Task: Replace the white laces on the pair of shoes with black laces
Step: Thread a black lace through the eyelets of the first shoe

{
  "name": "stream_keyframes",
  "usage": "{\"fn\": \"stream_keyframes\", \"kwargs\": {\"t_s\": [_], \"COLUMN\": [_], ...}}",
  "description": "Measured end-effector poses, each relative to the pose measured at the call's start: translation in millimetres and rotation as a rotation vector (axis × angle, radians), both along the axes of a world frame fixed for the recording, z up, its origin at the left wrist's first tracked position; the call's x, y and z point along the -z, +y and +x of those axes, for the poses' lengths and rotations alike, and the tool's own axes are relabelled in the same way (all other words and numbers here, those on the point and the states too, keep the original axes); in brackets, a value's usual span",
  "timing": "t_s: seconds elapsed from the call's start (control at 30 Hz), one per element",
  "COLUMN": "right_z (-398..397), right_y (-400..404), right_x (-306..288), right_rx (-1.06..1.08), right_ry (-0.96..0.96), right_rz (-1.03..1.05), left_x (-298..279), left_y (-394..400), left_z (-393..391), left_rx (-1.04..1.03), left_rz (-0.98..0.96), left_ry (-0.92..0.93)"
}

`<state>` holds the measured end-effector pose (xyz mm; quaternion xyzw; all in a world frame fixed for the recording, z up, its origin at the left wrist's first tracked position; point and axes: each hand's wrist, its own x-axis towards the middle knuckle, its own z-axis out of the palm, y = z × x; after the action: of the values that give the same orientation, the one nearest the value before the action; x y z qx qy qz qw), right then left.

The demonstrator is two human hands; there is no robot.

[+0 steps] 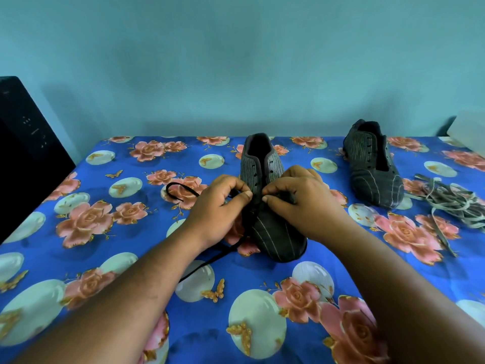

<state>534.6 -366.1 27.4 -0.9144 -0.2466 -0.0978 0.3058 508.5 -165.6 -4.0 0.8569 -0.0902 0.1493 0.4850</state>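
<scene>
Both your hands are down on the near shoe [273, 232], toe pointing back at you, heel towards the wall, so its long axis runs straight away from you and the eyelet rows climb away from your fingertips. Your left hand [217, 208] pinches the black lace [183, 191] between thumb and forefinger at the shoe's left edge; from there one length loops out to the left over the floral sheet [105, 258] and another trails back under your wrist towards you. Your right hand [301, 203] has its fingers curled tight on the tongue side, and it looks as if it pinches something dark there, perhaps the lace's other end or the eyelet flap, though your knuckles cover it. The next open eyelets sit just beyond both thumbs, up the shoe, equally near to either hand. How many holes are threaded I can't say; your hands cover the lower rows. Off to your right, well apart, the second shoe [372, 166] lies with bare eyelets, no lace in it yet by my reading, and the pulled white laces [456, 203] sit heaped just beside it, partly cut off by the edge.
</scene>
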Motion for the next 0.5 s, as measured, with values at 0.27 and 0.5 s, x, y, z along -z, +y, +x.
{"fn": "stream_keyframes", "kwargs": {"t_s": [0.27, 0.5], "right_z": [4.8, 7.5], "right_y": [3.0, 4.9], "right_x": [1.2, 4.7], "right_rx": [0.007, -0.035], "right_ry": [0.09, 0.15], "right_rz": [-0.043, 0.11], "left_x": [-4.2, -4.2], "left_y": [-4.5, -5.3], "left_z": [-3.0, -3.4], "left_rx": [0.016, 0.013], "left_rz": [-0.049, -0.097], "left_ry": [0.037, 0.056]}}
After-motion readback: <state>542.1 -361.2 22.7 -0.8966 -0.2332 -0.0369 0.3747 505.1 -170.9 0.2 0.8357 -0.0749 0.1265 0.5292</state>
